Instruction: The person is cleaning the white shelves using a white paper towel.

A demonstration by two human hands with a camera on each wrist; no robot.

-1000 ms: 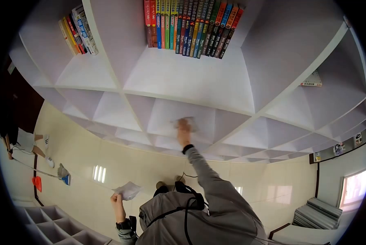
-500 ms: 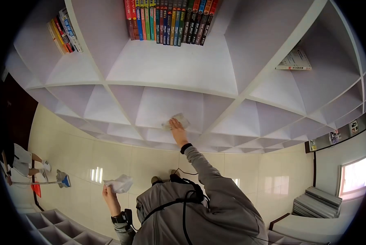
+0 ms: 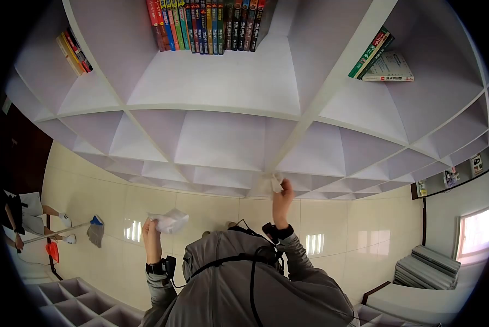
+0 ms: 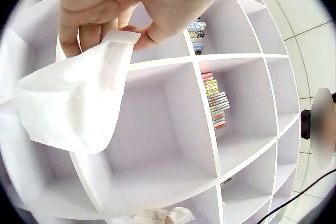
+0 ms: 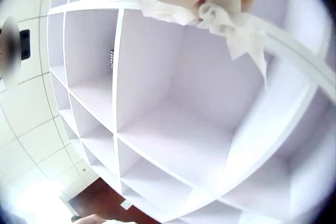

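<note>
My left hand (image 3: 152,241) pinches a white wipe (image 3: 172,221) by one edge, out over the floor at the left. In the left wrist view that wipe (image 4: 73,100) hangs loosely from thumb and fingers, spread nearly flat. My right hand (image 3: 282,203) grips another wipe (image 3: 276,182) in front of the white bookshelf (image 3: 212,111), near its lower rows. Bunched and crumpled, the second wipe (image 5: 239,27) trails a pointed corner below the fingers in the right wrist view. A shelf compartment (image 5: 210,82) lies behind it.
Colourful books (image 3: 206,27) stand in the upper middle compartment, and a few more books (image 3: 386,68) lean at the right. At the far left, a person holds a mop (image 3: 95,231). Grey slats (image 3: 427,267) are stacked at the right. A low cubby unit (image 3: 78,300) sits behind at left.
My right hand has drawn back from the lower compartment, where it pressed the wipe flat, and now grips it crumpled. The left hand has risen slightly with its wipe. The view has shifted right.
</note>
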